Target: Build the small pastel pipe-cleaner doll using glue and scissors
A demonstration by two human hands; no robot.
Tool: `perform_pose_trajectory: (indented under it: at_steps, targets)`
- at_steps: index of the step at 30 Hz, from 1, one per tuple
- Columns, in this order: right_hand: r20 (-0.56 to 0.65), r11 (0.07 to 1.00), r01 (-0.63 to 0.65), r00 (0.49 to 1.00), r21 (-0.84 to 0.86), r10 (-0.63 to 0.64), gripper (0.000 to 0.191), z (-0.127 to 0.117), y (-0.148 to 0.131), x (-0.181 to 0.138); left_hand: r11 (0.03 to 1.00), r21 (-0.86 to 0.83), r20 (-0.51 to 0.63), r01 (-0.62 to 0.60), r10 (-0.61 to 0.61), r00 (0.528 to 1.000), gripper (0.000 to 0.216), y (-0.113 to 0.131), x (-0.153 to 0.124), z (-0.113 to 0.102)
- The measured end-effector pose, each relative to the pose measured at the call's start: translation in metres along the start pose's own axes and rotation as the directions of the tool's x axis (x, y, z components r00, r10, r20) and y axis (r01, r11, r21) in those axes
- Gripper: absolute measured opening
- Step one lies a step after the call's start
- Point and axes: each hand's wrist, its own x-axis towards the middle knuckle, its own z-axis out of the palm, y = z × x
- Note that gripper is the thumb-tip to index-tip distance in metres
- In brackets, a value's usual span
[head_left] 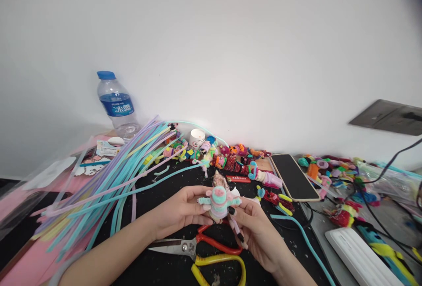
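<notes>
Between my two hands is a small pipe cleaner doll (219,202) with a pink and mint head, striped body and short mint arms. My left hand (184,209) pinches it from the left, thumb and fingers on its side. On the other side, my right hand (252,226) grips its lower right part, where a pale limb with a dark tip hangs down. Scissors (187,247) with one red and one yellow handle lie open below the doll on the black mat (158,268). Behind the doll stands a brownish, cone-shaped thing (219,179), partly hidden.
A bundle of pastel pipe cleaners (132,167) spreads at left, near a water bottle (117,105). Several finished dolls (231,163) line the wall beside a white cup (197,137). A phone (295,176), cables (372,207) and a white power strip (362,257) are at right.
</notes>
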Motion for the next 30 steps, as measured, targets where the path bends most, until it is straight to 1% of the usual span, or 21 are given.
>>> perform_pose_trajectory:
  at_steps: [3, 8, 13, 19, 24, 30]
  targets:
    - [-0.005, 1.000, -0.012, 1.000, 0.016, 0.012, 0.020, 0.0006, -0.0006, 0.0003, 1.000, 0.003, 0.003, 0.008, -0.008, 1.000, 0.037, 0.0009, -0.0001, 0.0000]
    - [0.001, 0.999, -0.031, 1.000, 0.020, 0.031, 0.020, 0.0000, 0.0003, 0.0002, 0.999, -0.013, -0.022, 0.030, -0.030, 0.999, 0.036, 0.0012, -0.0009, -0.0008]
    - [0.025, 0.999, -0.036, 0.999, 0.026, 0.035, 0.019, 0.0017, -0.0003, -0.0009, 0.998, -0.027, 0.021, 0.055, -0.054, 0.998, 0.033, 0.0018, -0.0021, -0.0010]
    - [-0.003, 0.997, -0.066, 0.998, 0.036, 0.066, 0.022, 0.0040, -0.0026, -0.0003, 0.996, -0.045, 0.054, 0.078, -0.076, 0.996, 0.035, 0.0051, -0.0019, 0.0009]
    - [0.010, 0.997, -0.071, 0.997, 0.044, 0.070, 0.021, 0.0043, -0.0026, -0.0008, 0.993, -0.074, 0.060, 0.092, -0.088, 0.994, 0.030, 0.0064, -0.0013, 0.0017]
    - [0.017, 0.996, -0.078, 0.997, 0.036, 0.077, 0.019, 0.0041, -0.0022, 0.0007, 0.989, -0.097, 0.066, 0.109, -0.103, 0.993, 0.030, 0.0042, 0.0002, -0.0021]
